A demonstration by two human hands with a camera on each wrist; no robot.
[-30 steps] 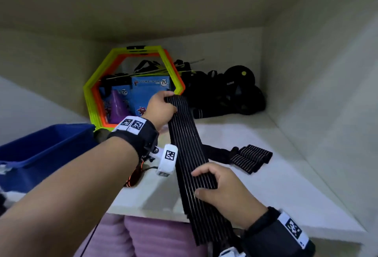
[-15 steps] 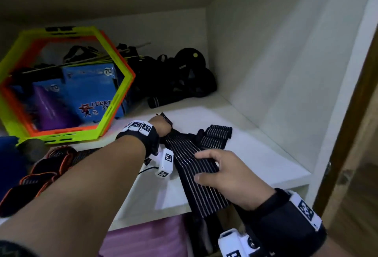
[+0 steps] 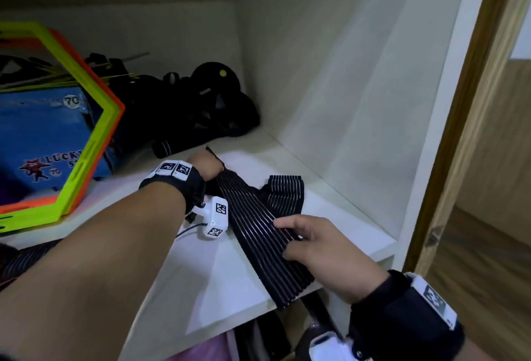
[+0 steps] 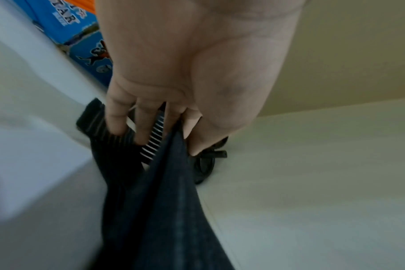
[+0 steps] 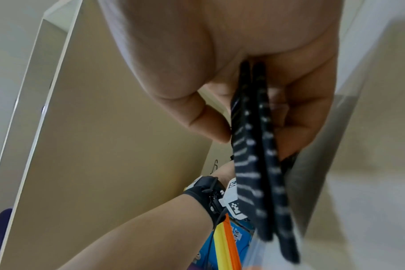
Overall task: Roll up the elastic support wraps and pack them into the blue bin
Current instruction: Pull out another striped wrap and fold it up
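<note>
The left hand (image 3: 207,167) and right hand (image 3: 327,254) still hold the wrap (image 3: 258,225); it now lies lower, flat along the shelf (image 3: 201,280) front edge.

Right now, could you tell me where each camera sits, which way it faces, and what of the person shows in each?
Head: worn on the head, looking down into the white shelf; both forearms and both hands show.
Left wrist: looks along the left hand, whose fingers grip the striped wrap.
Right wrist: looks along the right hand pinching the wrap; the left forearm shows behind.
Shared: all three show the wrap; head and left wrist also show the blue box.
</note>
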